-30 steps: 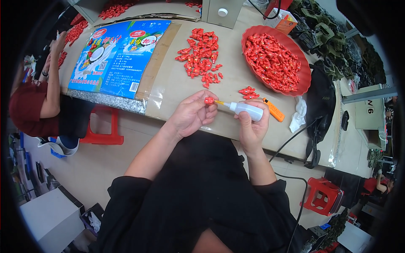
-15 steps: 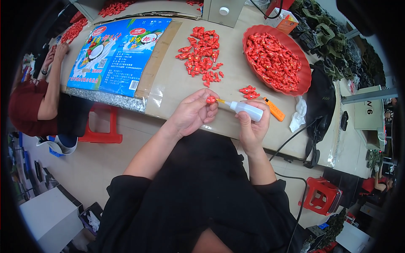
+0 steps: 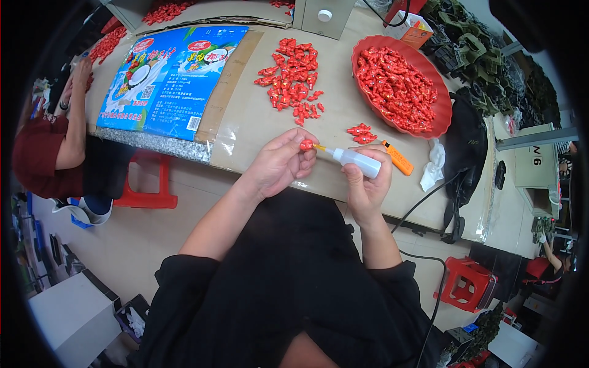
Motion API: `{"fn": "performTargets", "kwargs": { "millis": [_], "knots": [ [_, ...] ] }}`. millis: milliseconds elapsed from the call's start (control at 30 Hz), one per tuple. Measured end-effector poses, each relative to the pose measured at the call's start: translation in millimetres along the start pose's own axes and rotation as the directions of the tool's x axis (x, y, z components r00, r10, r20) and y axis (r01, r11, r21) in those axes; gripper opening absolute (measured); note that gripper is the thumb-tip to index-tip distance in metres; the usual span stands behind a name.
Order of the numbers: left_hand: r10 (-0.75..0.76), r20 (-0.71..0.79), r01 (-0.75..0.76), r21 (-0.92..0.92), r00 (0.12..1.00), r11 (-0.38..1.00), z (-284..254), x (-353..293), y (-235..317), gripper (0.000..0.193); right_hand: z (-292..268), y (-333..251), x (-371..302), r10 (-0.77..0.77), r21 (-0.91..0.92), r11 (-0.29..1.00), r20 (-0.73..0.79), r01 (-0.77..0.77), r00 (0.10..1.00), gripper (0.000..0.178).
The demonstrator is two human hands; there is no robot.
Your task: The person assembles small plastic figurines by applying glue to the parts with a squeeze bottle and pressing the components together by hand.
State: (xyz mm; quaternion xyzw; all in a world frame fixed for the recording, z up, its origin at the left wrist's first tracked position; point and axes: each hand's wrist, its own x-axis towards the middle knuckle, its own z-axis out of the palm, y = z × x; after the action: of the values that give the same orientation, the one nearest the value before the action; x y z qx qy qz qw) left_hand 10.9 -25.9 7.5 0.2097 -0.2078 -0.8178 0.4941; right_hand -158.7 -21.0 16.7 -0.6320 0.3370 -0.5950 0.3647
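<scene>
Between thumb and forefinger, my left hand [image 3: 283,162] pinches a small red figurine [image 3: 306,145]. A white squeeze bottle [image 3: 361,162] with a thin yellowish nozzle is gripped in my right hand [image 3: 370,181]. The nozzle's tip points left and meets the figurine or sits just beside it; I cannot tell which. Beyond my hands, several loose red figurines [image 3: 293,76] are spread over the table. A smaller cluster of red figurines [image 3: 362,133] lies just past the bottle, near an orange cutter-like tool [image 3: 398,158].
A red scalloped bowl [image 3: 446,116] heaped with red pieces stands at the back right. Crumpled tissue [image 3: 434,165] and a black bag [image 3: 469,147] lie right of it. Blue printed cardboard [image 3: 165,86] covers the table's left. A co-worker [image 3: 52,144] sits far left. Red stools [image 3: 467,284] stand on the floor.
My hands and the bottle have barely moved, with the bottle shifted very slightly left. At the far left, the co-worker's arm and hands have changed position.
</scene>
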Motion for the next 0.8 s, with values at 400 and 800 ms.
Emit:
{"fn": "performTargets", "kwargs": {
  "millis": [400, 800],
  "knots": [
    [-0.005, 0.002, 0.005, 0.001, 1.0, 1.0, 0.1, -0.2, 0.4, 0.017, 0.6, -1.6, 0.8, 0.005, 0.011, 1.0, -0.002, -0.005, 1.0, 0.025],
    [0.007, 0.022, -0.008, 0.014, 1.0, 1.0, -3.3, -0.3, -0.3, 0.02, -1.1, 0.7, -1.4, 0.036, 0.029, 0.999, -0.022, -0.035, 0.999, 0.026]
  ]
}}
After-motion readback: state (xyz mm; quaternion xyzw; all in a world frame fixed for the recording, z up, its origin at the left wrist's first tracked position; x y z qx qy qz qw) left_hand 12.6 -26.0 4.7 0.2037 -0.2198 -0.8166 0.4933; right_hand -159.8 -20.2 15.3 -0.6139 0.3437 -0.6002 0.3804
